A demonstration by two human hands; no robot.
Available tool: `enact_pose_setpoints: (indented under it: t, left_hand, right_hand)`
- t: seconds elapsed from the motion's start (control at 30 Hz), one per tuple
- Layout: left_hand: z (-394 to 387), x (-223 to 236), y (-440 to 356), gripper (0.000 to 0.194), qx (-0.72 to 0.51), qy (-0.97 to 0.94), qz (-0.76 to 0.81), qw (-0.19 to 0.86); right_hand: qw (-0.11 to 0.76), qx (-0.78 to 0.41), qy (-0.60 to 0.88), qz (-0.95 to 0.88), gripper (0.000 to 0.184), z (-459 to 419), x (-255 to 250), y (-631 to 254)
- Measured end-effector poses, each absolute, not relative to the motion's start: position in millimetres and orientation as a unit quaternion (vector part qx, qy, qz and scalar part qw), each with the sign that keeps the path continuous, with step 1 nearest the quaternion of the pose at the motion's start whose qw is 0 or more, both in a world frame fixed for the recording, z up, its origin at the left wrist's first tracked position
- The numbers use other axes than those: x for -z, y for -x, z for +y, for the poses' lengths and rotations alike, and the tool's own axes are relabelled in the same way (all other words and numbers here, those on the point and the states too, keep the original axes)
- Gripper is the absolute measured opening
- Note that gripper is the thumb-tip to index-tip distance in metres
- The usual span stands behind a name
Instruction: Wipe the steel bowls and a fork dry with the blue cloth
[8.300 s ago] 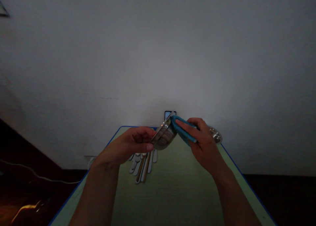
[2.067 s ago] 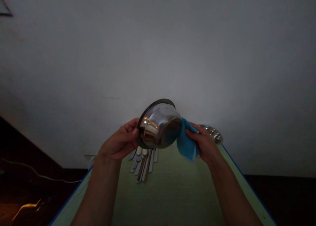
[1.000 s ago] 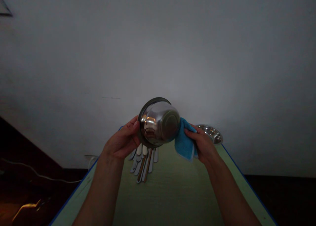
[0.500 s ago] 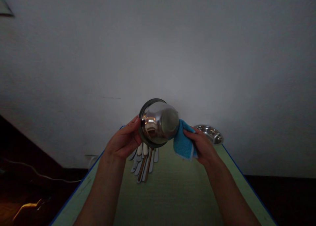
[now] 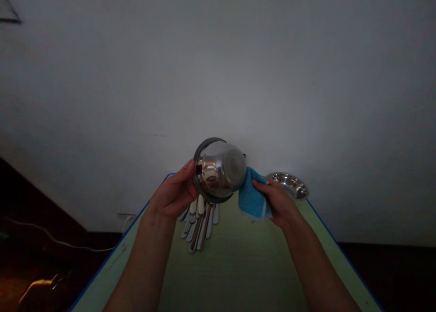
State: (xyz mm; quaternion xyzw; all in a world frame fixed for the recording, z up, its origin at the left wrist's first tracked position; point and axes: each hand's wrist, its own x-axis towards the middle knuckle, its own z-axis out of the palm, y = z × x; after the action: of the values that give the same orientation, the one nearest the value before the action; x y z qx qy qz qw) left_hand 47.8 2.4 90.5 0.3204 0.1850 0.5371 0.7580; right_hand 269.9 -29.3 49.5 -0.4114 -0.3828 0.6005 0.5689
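And here's the left hand (image 5: 172, 189), fingers wrapped round a polished steel bowl (image 5: 220, 169), tilted up over the table (image 5: 235, 266)! The right hand (image 5: 279, 200), fingers closed, presses a nubbly blue cloth (image 5: 251, 195) to its curved side; a shallow steel dish (image 5: 289, 185) sits beyond, cutlery (image 5: 199, 223) below!

Probably a kitchen: cutlery (image 5: 199, 228), steel bowl (image 5: 220, 169)

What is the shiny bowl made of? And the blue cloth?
The bowl looks like polished stainless steel, because its curved side shines like a mirror. The blue cloth looks like soft fabric, maybe microfibre. It seems fuzzy, bends around the fingers, and has a pale edge. The picture can't show exactly which fibre.
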Motion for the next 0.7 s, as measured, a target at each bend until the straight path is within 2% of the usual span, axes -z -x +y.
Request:
enact_pose_setpoints:
  t: [0.37, 0.7]
  left_hand:
    - [1.9, -93.3, -48.8, 0.018, -0.543, -0.307, 0.197, 0.757]
    - [1.0, -95.0, -49.4, 0.021, -0.542, -0.304, 0.188, 0.760]
  right_hand:
    - [0.558, -0.611, 0.415, -0.380, 0.028, -28.6, -47.3, -268.4]
    - [0.552, -0.613, 0.412, -0.387, 0.026, -27.6, -44.9, -268.9]
